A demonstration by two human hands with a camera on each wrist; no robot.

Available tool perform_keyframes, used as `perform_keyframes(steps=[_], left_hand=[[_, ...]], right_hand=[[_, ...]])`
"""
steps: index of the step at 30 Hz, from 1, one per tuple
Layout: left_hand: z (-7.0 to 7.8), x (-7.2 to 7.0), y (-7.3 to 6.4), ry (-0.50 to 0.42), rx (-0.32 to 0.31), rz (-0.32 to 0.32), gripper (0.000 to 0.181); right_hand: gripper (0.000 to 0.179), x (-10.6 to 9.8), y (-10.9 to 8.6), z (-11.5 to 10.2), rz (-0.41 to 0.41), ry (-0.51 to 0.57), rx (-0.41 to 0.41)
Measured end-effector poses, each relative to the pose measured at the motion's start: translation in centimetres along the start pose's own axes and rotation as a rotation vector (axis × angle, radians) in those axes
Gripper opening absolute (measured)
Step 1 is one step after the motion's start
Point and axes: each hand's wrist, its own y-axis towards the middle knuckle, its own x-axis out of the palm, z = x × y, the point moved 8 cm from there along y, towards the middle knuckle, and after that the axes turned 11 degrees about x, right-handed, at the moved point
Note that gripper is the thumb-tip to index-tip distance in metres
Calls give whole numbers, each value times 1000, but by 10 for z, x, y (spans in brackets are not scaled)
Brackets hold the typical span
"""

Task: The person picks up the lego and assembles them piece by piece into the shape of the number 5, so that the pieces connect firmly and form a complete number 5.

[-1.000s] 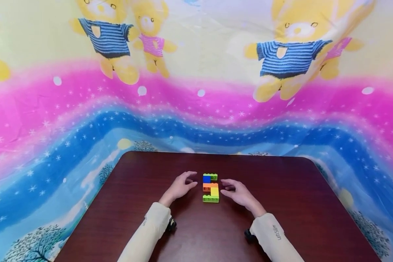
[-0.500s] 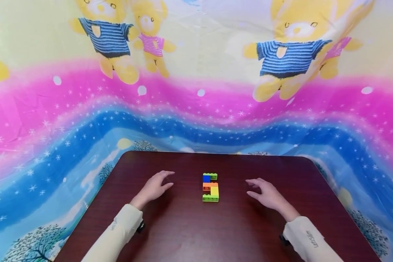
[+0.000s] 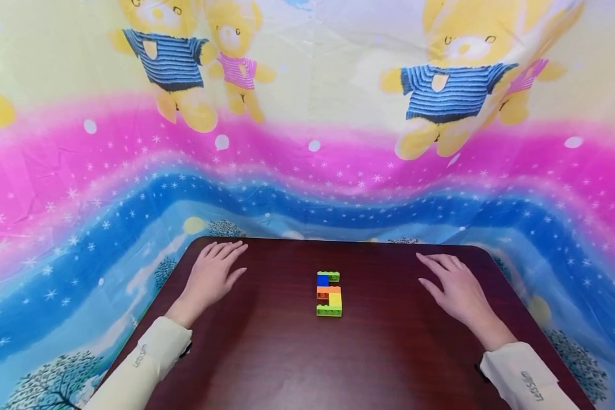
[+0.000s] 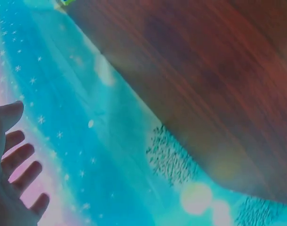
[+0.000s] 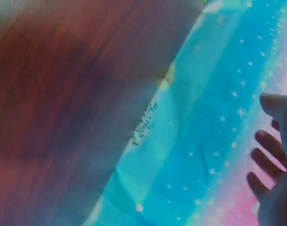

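A small figure of joined toy building bricks, shaped like an S or a 5, lies mid-table in the head view. From far to near it has a green brick, a blue brick, an orange brick, a yellow brick and a green front brick. Well to its left hovers my left hand, fingers spread and holding nothing. My right hand is well to its right, also with extended fingers and nothing in it. Each wrist view shows loosely spread fingers at its outer edge.
The dark brown table has rounded far corners. Behind and beside it hangs a cloth backdrop printed with bears and snowflakes, close to the table's far edge.
Both hands have moved outward from beside the bricks, the left one leftward and the right one rightward, and their fingers have straightened. The brick figure has stayed in place.
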Motion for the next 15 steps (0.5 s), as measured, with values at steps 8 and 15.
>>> perform_keyframes(steps=[8, 15], left_hand=[[1, -26, -4, 215, 94, 141, 61], [2, -25, -13, 321, 163, 187, 53]], right_hand=[[47, -22, 0, -10, 248, -36, -189], [46, -25, -6, -11, 404, -93, -276]])
